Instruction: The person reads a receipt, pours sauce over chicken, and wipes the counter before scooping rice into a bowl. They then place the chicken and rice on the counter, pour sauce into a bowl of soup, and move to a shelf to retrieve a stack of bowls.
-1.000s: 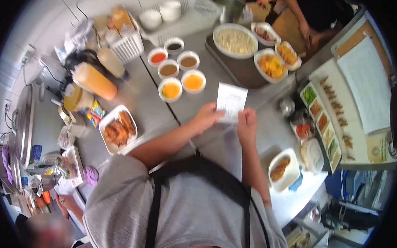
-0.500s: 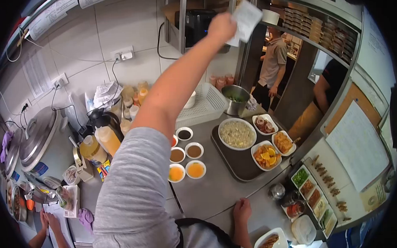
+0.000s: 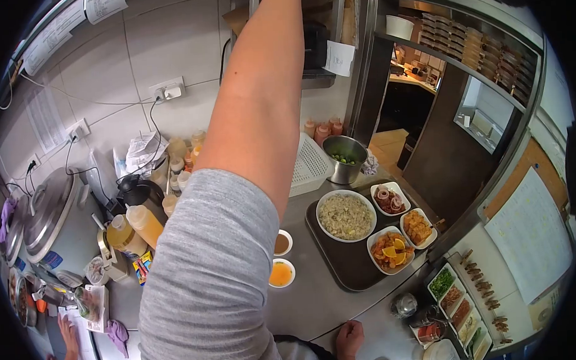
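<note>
My left arm [image 3: 254,111], in a grey sleeve, stretches up past the top edge, so its hand is out of sight. A black machine [image 3: 315,46] on the wall shelf is close beside the forearm, with a white paper slip [image 3: 339,57] hanging at its right. My right hand [image 3: 349,340] rests on the counter's front part with fingers curled closed and nothing visible in them. Ahead of it lies a dark tray [image 3: 345,270] carrying a bowl of rice [image 3: 346,215], a dish of orange-topped food [image 3: 390,249], fried pieces [image 3: 419,228] and onion-topped meat [image 3: 390,198].
Sauce cups [image 3: 281,273] stand partly behind my sleeve. A white basket [image 3: 309,163] and a metal pot [image 3: 345,168] are at the back. Squeeze bottles [image 3: 143,224] and a large steel pot [image 3: 64,226] line the left. Another person's hand [image 3: 68,333] lies on papers at lower left.
My left hand, which held a white paper slip, has gone up out of view. My right hand stays curled on the counter. People beyond the pass opening have left view.
</note>
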### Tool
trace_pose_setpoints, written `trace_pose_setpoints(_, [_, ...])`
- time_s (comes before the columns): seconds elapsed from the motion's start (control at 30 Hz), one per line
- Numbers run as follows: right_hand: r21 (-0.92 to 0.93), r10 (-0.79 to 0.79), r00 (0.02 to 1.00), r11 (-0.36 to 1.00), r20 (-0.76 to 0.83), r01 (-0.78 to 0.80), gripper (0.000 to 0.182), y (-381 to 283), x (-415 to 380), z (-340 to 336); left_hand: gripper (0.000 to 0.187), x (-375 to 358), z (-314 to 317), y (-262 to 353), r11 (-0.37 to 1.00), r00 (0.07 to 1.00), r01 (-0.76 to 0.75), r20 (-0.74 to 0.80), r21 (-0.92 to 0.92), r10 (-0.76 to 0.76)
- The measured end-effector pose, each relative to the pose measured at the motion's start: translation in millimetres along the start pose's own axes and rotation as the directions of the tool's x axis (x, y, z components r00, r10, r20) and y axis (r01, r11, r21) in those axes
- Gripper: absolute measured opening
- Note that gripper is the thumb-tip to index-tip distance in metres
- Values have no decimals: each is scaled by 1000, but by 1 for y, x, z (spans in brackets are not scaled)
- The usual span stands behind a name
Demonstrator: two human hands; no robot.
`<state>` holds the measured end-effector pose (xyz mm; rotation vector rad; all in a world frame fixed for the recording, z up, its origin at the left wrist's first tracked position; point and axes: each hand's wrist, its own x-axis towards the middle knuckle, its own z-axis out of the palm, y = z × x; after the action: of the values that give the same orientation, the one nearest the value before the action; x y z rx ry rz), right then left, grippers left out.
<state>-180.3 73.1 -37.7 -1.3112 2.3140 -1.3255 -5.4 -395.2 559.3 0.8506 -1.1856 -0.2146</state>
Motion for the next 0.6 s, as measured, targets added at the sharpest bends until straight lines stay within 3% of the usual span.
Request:
trace_pose_setpoints(0.17, [33, -4, 1000, 999, -10, 4, 6, 0, -1, 0, 25, -47, -51, 7, 937, 991, 128, 69, -324, -111])
trace_pose_setpoints(0.27, [24, -75, 997, 997, -25, 76, 6, 6, -1, 2, 23, -34, -63, -6, 770, 982, 93, -69, -632, -175])
trace_pose_setpoints(0.3, [18, -109, 994, 994, -29, 110, 6, 7, -1, 3, 21, -26, -64, -9, 750, 986, 30, -102, -661, -130])
trace_pose_setpoints(0.4, [20, -128, 991, 991, -42, 129, 6, -15, -1, -4, 21, -11, -64, -6, 868, 979, 114, -92, -482, -180])
trace_pose_setpoints(0.43, [27, -105, 994, 994, -33, 106, 6, -15, -1, -4, 22, -14, -58, -6, 794, 978, -33, -185, -607, -101])
trace_pose_setpoints(0.57, [25, -75, 997, 997, -27, 76, 6, 5, 0, 3, 19, -16, -52, 2, 605, 939, 203, -22, -770, -342])
trace_pose_setpoints(0.6, [19, -84, 996, 996, -29, 85, 5, 10, 0, 5, 19, -18, -55, 0, 624, 948, 224, 19, -748, -318])
